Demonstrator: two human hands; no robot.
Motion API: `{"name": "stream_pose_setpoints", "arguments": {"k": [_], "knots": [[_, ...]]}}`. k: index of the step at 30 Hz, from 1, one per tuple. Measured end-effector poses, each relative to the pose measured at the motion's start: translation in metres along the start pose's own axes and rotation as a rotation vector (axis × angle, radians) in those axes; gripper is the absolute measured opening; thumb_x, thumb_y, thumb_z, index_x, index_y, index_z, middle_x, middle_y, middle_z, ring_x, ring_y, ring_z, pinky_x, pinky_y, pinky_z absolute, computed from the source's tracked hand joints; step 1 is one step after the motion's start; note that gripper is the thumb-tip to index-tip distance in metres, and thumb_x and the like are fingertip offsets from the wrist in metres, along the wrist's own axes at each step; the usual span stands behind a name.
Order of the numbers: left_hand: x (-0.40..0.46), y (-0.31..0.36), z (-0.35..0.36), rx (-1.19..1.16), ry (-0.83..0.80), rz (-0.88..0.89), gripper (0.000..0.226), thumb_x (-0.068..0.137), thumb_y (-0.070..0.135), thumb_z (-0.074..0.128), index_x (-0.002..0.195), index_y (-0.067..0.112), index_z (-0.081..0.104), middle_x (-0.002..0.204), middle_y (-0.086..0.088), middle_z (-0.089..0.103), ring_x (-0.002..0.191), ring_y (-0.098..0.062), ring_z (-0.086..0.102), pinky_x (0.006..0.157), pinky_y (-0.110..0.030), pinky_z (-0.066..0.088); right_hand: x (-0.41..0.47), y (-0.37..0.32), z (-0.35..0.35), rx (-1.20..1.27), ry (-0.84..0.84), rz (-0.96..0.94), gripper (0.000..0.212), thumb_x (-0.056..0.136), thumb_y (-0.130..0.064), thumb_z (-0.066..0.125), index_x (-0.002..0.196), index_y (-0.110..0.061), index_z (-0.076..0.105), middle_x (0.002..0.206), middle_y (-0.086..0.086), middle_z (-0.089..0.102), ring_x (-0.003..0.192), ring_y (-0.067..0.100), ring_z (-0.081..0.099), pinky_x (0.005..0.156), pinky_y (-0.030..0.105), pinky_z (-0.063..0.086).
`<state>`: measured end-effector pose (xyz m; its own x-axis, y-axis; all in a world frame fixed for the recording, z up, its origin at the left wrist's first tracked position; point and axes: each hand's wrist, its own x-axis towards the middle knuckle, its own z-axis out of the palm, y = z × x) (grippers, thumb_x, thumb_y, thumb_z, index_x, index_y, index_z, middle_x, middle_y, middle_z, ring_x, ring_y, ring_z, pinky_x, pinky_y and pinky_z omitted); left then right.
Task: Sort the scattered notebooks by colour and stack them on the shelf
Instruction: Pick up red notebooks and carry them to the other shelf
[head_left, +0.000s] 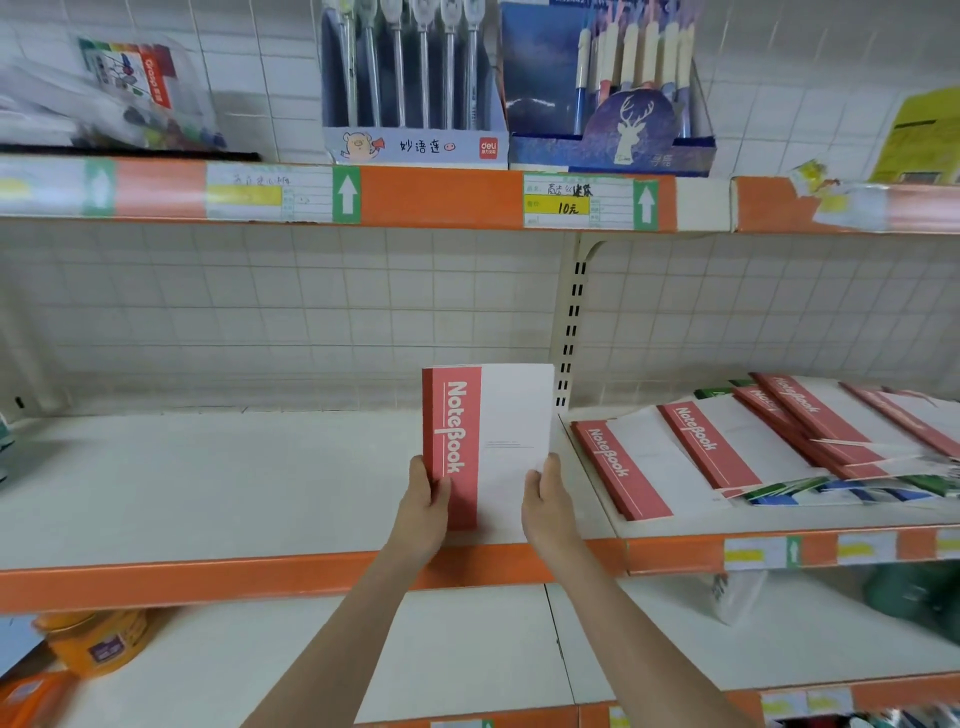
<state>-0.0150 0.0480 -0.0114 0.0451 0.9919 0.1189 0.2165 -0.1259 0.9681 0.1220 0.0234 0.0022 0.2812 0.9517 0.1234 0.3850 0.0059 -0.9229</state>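
**Red notebook held over the bare shelf**

We hold one red notebook (485, 447) by its lower corners, left hand (426, 512) and right hand (550, 506) each gripping, above the middle shelf (208, 493). Loosely pinched (thumbs only visible), it could slip or land crooked, away from the scattered pile (779, 452).

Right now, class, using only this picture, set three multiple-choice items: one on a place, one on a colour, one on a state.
1. Where does the scattered pile of notebooks lie?
A. Middle shelf, right section
B. Top shelf
C. The floor

2. What colour is the spine band of the held notebook?
A. Green
B. Red
C. Yellow

3. How is the held notebook gripped?
A. Left hand only
B. Right hand only
C. Both hands at its lower edge

Answers: 1 A, the pile rests right of the upright post. 2 B, the band reading "NoteBook" is red. 3 C, the left hand and right hand each clasp a lower corner.
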Motion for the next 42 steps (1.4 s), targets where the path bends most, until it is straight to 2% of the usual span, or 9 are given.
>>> {"name": "stream_pose_setpoints", "arguments": {"k": [4, 7, 9, 14, 20, 25, 29, 32, 42], "knots": [[-0.006, 0.010, -0.006, -0.065, 0.077, 0.090, 0.024, 0.100, 0.007, 0.039, 0.122, 0.016, 0.041, 0.113, 0.002, 0.058, 0.102, -0.014, 0.056, 0.087, -0.025, 0.044, -0.007, -0.008, -0.010, -0.033, 0.012, -0.052, 0.044, 0.104, -0.016, 0.026, 0.148, -0.013, 0.021, 0.131, 0.002, 0.049, 0.119, 0.015, 0.049, 0.090, 0.011, 0.029], [-0.014, 0.029, -0.008, -0.139, 0.070, 0.159, 0.018, 0.098, 0.003, 0.040, 0.112, 0.013, 0.045, 0.102, 0.006, 0.059, 0.091, -0.007, 0.056, 0.081, -0.021, 0.046, -0.014, -0.024, -0.024, -0.013, 0.080, -0.195, 0.016, 0.101, -0.012, 0.030, 0.112, -0.020, 0.040, 0.072, -0.002, 0.046, 0.060, 0.009, 0.043, 0.060, 0.023, 0.035], [-0.020, 0.035, -0.007, -0.177, 0.059, 0.153, 0.015, 0.095, -0.003, 0.040, 0.107, 0.004, 0.047, 0.096, 0.000, 0.059, 0.085, -0.011, 0.054, 0.077, -0.023, 0.044, -0.019, -0.027, -0.033, -0.032, 0.093, -0.167, 0.010, 0.099, -0.010, 0.031, 0.100, -0.010, 0.041, 0.062, 0.002, 0.035, 0.050, 0.010, 0.031, 0.049, 0.024, 0.028], [-0.044, 0.033, 0.010, -0.248, -0.019, -0.070, 0.019, 0.091, -0.003, 0.043, 0.099, 0.010, 0.055, 0.097, -0.001, 0.061, 0.088, -0.015, 0.056, 0.071, -0.024, 0.042, -0.044, -0.014, -0.051, 0.006, 0.060, 0.017, 0.012, 0.094, -0.010, 0.036, 0.087, -0.005, 0.043, 0.078, 0.006, 0.043, 0.061, 0.012, 0.038, 0.048, 0.019, 0.031], [-0.073, 0.029, 0.033, -0.197, -0.154, -0.245, 0.015, 0.091, 0.001, 0.045, 0.096, 0.010, 0.054, 0.102, -0.007, 0.061, 0.094, -0.026, 0.057, 0.080, -0.036, 0.045, -0.079, 0.010, -0.076, -0.026, 0.091, 0.124, 0.023, 0.101, -0.022, 0.032, 0.116, -0.011, 0.046, 0.097, 0.002, 0.059, 0.072, 0.004, 0.052, 0.050, 0.012, 0.040], [-0.098, 0.037, 0.060, -0.139, -0.262, -0.270, 0.010, 0.094, 0.011, 0.047, 0.097, 0.016, 0.055, 0.107, -0.009, 0.063, 0.095, -0.028, 0.061, 0.087, -0.041, 0.049, -0.113, 0.026, -0.105, 0.007, 0.147, 0.187, 0.012, 0.102, -0.021, 0.031, 0.108, -0.020, 0.042, 0.077, -0.002, 0.050, 0.060, 0.007, 0.048, 0.045, 0.017, 0.038], [-0.126, 0.045, 0.091, -0.113, -0.365, -0.248, 0.015, 0.096, 0.022, 0.051, 0.110, 0.017, 0.053, 0.108, -0.004, 0.062, 0.087, -0.019, 0.062, 0.066, -0.030, 0.048, -0.145, 0.044, -0.138, -0.043, 0.218, 0.213, 0.014, 0.103, -0.022, 0.030, 0.106, -0.014, 0.041, 0.066, -0.001, 0.040, 0.049, 0.009, 0.039, 0.037, 0.014, 0.031], [-0.151, 0.052, 0.118, -0.118, -0.426, -0.254, 0.007, 0.098, 0.029, 0.048, 0.092, 0.027, 0.050, 0.092, 0.005, 0.060, 0.078, -0.013, 0.060, 0.058, -0.026, 0.045, -0.167, 0.062, -0.166, -0.078, 0.290, 0.299, 0.025, 0.103, -0.028, 0.030, 0.107, -0.008, 0.044, 0.073, 0.000, 0.045, 0.057, 0.012, 0.045, 0.045, 0.021, 0.034], [-0.229, 0.065, 0.229, -0.024, -0.688, -0.191, 0.022, 0.102, 0.025, 0.038, 0.105, 0.012, 0.056, 0.103, -0.010, 0.066, 0.085, -0.024, 0.065, 0.080, -0.039, 0.053, -0.261, 0.111, -0.267, -0.047, 0.555, 0.365, 0.021, 0.102, -0.026, 0.031, 0.104, -0.013, 0.047, 0.086, 0.003, 0.056, 0.071, 0.018, 0.053, 0.050, 0.023, 0.039]]}}
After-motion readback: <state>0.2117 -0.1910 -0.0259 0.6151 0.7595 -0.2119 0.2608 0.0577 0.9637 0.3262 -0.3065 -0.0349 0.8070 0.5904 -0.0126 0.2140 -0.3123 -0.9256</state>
